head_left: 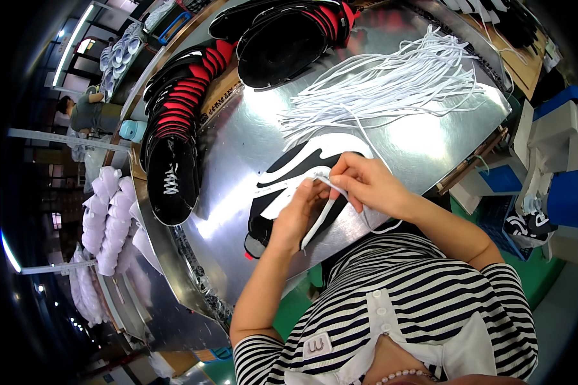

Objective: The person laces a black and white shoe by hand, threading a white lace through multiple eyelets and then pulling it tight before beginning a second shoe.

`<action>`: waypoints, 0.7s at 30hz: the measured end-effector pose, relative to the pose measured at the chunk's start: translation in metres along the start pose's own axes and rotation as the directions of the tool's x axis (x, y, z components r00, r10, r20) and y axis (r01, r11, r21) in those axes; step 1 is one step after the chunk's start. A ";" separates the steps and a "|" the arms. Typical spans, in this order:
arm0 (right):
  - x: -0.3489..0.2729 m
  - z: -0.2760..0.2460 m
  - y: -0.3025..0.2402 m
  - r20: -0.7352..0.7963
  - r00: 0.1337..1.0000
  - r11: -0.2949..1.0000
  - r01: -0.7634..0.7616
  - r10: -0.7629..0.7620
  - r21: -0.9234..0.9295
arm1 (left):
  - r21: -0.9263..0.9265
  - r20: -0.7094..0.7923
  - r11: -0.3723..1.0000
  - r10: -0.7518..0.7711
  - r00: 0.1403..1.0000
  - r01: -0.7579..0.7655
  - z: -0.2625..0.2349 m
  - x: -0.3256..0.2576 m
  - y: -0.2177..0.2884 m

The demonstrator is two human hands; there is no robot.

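Likely snag: right hand (366,183) and left hand (298,215) both pinch the lace (321,215) over the upper (289,170); a loose grip lets it slip free.

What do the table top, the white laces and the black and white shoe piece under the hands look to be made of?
Table top: polished sheet metal, probably steel; it mirrors the lamps in bright glare.
White laces: flat woven cord, likely cotton or polyester; limp, matt strands fanned out loosely.
Shoe piece: seemingly synthetic leather or coated fabric, smooth with a slight sheen. Both hands, left and right, thread one lace through it.
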State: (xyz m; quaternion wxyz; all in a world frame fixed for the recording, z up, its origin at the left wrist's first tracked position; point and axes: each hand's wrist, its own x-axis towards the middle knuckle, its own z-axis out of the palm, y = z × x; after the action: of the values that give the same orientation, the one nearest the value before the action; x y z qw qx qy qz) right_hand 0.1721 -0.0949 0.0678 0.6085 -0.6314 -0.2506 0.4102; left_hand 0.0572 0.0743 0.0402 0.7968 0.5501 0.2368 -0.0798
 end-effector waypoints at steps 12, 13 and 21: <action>-0.016 0.000 0.005 -0.062 0.995 0.997 0.081 -0.082 -0.020 | 0.150 -0.039 0.941 0.311 0.950 -0.302 0.023 -0.013 -0.008; -0.017 0.000 0.003 -0.063 0.995 0.996 0.072 -0.075 -0.044 | 0.183 -0.054 0.940 0.303 0.952 -0.288 0.024 -0.014 -0.008; -0.019 -0.015 -0.005 0.064 0.998 0.997 0.002 0.003 -0.074 | 0.453 -0.024 0.766 0.521 0.853 -0.456 0.036 -0.021 -0.012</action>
State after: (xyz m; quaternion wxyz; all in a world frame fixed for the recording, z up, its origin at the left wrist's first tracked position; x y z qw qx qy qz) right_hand 0.1748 -0.1181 0.0757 0.5762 -0.6402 -0.2848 0.4207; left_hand 0.0446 0.0338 0.0506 0.6281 0.7592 0.1200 0.1214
